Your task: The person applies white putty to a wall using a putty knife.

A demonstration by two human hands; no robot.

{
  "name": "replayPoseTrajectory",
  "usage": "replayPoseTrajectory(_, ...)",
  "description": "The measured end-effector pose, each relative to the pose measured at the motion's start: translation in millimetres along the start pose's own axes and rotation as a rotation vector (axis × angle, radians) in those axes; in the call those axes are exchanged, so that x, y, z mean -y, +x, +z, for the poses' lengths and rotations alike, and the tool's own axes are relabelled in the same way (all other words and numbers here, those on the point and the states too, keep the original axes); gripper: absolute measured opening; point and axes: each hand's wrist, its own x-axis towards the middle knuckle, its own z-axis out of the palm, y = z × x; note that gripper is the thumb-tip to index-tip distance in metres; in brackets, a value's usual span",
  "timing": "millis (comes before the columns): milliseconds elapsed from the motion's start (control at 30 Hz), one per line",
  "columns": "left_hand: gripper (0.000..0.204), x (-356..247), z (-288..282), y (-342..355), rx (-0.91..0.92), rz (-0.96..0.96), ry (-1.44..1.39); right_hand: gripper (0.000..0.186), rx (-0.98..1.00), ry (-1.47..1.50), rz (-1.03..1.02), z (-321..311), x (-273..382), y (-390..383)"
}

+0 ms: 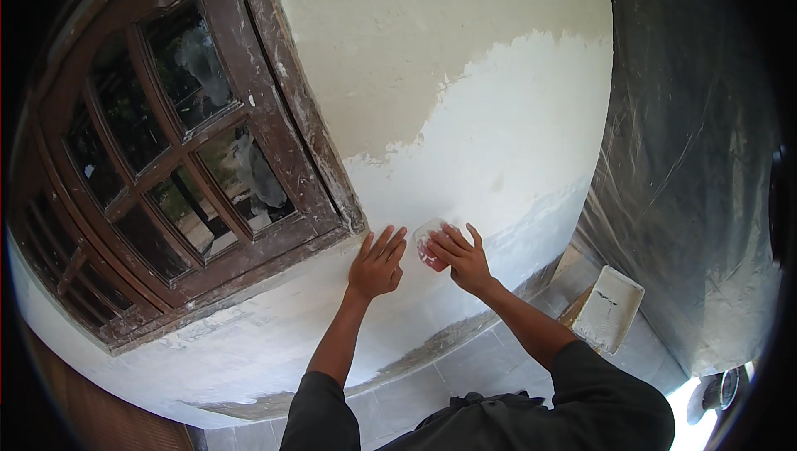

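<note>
Head view. Left hand point(378, 267) is at the white part of the wall point(519, 152), just beside the lower corner of the window frame point(322, 239); back of the hand faces the camera, fingers slightly spread, can't tell if the palm presses. Right hand point(466, 262) is just right of it, thumb and fingers closed over a red-and-clear pad point(425, 243), outermost finger spread away. Pad is up against the wall, between the two hands, nearer the right; rounded, see-through at upper left, red with white smears lower down. Can't tell if the red is print; nothing legible on it. Wall is beige above, white below, ragged edge between, grey patches near the bottom. Window at left is brown wood, white smears on frame and glass panes point(187, 56). Lower right: white tray point(610, 310), tilted in view, white residue inside, near the grey tiled floor point(477, 368). Dark plastic sheet point(689, 160) hangs along the right side. Dark sleeves point(610, 401) on both arms.
</note>
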Motion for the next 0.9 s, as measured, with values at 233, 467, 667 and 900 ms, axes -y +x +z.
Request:
replayPoseTrajectory(233, 0.05, 3.0, -7.6, -13.2, 0.086, 0.015, -0.084, 0.053, -0.299, 0.115, -0.08, -58.3, 25.8, 82.1)
replayPoseTrajectory(467, 0.049, 3.6, -10.5, -35.4, 0.11, 0.035, -0.073, 0.063, -0.56, -0.15, 0.067, -65.2, 38.6, 220.0)
replayPoseTrajectory(667, 0.049, 24.0, 5.2, -82.1, 0.105, -0.118, -0.363, 0.056, -0.193, 0.096, -0.086, 37.9, 129.9, 60.6)
replayPoseTrajectory(900, 0.047, 17.4, -14.4, -63.6, 0.143, 0.078, -0.016, 0.057, -0.532, 0.029, -0.041, -61.9, 73.8, 175.8)
